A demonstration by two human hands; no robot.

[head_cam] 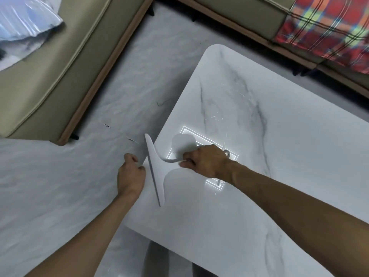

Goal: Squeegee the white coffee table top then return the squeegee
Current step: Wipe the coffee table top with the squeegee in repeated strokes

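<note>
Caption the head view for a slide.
Right hand grips a white squeegee, blade at the edge of the white coffee table; left hand hovers curled beside it.

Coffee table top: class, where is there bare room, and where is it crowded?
Bare: the far end of the coffee table top, up to its rounded corner, and the near end beside the right forearm. Crowded: the left edge, where the right hand grips the squeegee, left hand beside its blade.
</note>
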